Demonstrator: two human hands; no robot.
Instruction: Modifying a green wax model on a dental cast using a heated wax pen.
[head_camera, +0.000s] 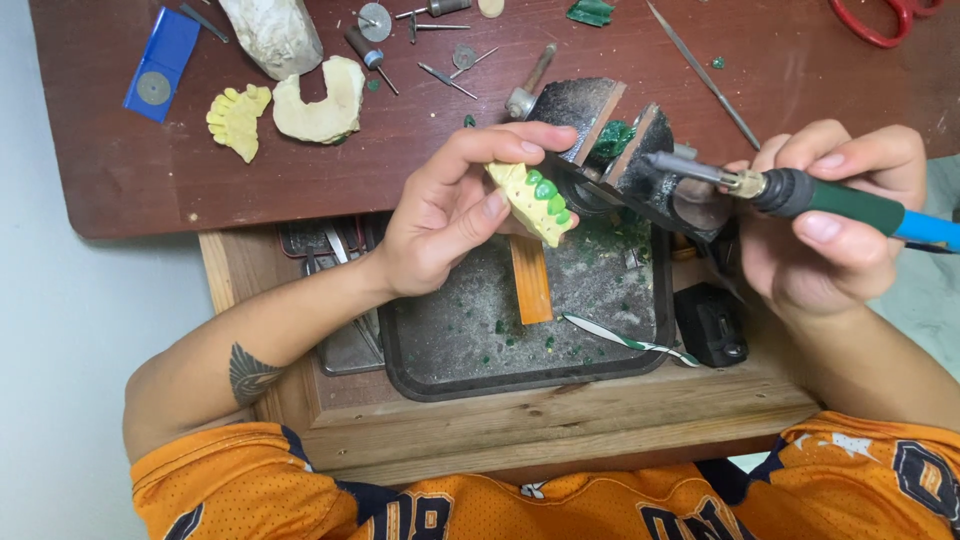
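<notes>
Yellow dental cast (530, 200) pinched by left hand (445, 215) fingers | right hand (830, 225) fingers grip handpiece (800, 192), tail cut off

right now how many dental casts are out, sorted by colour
yellow casts: 2, one with green wax teeth in the left hand (yellow cast), one loose on the brown table
cream casts: 1, the horseshoe cast beside it
total: 3
The right hand holds a green-handled tool.
</notes>
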